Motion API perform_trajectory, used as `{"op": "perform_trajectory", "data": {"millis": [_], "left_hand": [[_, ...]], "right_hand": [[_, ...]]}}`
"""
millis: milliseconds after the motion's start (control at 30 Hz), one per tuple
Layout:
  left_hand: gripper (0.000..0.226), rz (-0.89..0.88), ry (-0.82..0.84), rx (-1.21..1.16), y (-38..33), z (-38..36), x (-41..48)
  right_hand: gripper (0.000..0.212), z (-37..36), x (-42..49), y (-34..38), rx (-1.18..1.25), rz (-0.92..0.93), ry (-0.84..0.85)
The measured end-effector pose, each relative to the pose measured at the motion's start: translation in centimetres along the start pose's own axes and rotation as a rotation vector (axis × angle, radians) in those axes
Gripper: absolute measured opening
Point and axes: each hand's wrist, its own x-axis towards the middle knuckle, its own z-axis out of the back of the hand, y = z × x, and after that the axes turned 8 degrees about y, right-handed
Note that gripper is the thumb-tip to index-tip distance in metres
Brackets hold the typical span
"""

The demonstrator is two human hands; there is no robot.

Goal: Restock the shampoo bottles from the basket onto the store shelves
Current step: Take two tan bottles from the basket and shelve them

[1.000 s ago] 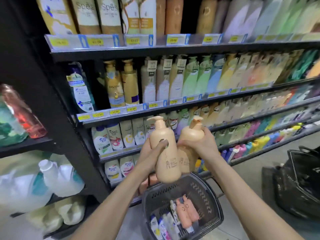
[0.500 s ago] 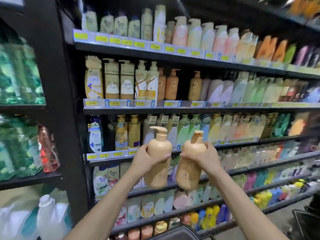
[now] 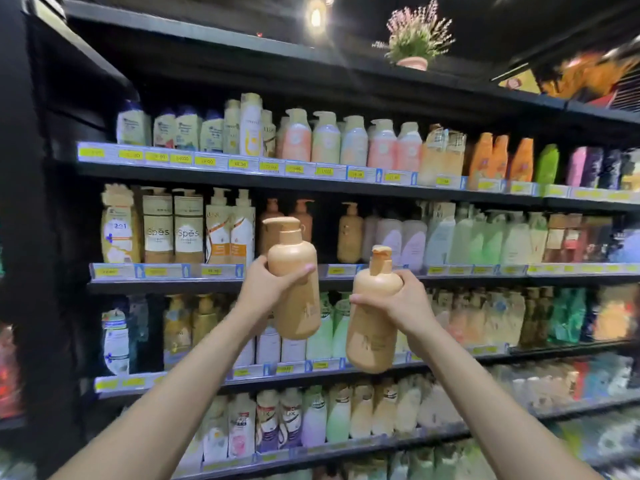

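With each hand's fingers point(image 3: 304, 270) closed round a tan pump bottle point(image 3: 296, 289), both are best stood upright in the gap point(image 3: 325, 233) between matching bottles point(image 3: 350, 233).

The tall black store shelves point(image 3: 311, 183) hold rows of bottles with yellow price tags point(image 3: 204, 161) along each front edge. On the second shelf from the top stand two cream Spes bottles point(image 3: 173, 225), then two white and orange pump bottles point(image 3: 230, 226), then a few tan pump bottles point(image 3: 349, 233) with gaps between them, and pale purple and green bottles point(image 3: 478, 237) further right. A pot with a pink plant point(image 3: 414, 41) sits on the very top board.
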Motion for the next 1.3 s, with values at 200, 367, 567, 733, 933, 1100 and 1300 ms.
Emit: {"op": "perform_trajectory", "data": {"millis": [200, 367, 567, 733, 933, 1100, 1300], "left_hand": [[0.07, -0.095, -0.07, 0.1, -1.9, -0.6, 5.9], [0.082, -0.163, -0.059, 0.134, -1.6, -1.5, 11.4], [0.088, -0.202, -0.007, 0.174, -0.4, -4.0, 17.1], [0.091, -0.168, -0.008, 0.149, 1.2, -5.8, 20.9], [0.076, -0.135, -0.034, 0.185, 3.5, -8.6, 23.8], [0.081, -0.142, -0.034, 0.305, 3.9, -10.8, 25.3], [0.092, -0.046, -0.056, 0.385, 6.2, -12.0, 26.1]], "right_hand": [[0.077, 1.6, 7.2, 1.0, -0.008, 0.09, -0.013], [0.074, 1.6, 12.6, 1.3, 0.03, 0.143, -0.078], [0.084, 1.4, 18.2, 0.6, 0.046, 0.156, -0.148], [0.087, 1.5, 22.3, -0.1, 0.058, 0.179, -0.153], [0.085, 1.5, 25.8, -1.9, 0.035, 0.251, -0.103], [0.081, 2.2, 28.3, -3.2, 0.004, 0.314, -0.028], [0.078, 3.0, 29.8, -5.4, -0.033, 0.351, 0.005]]}}
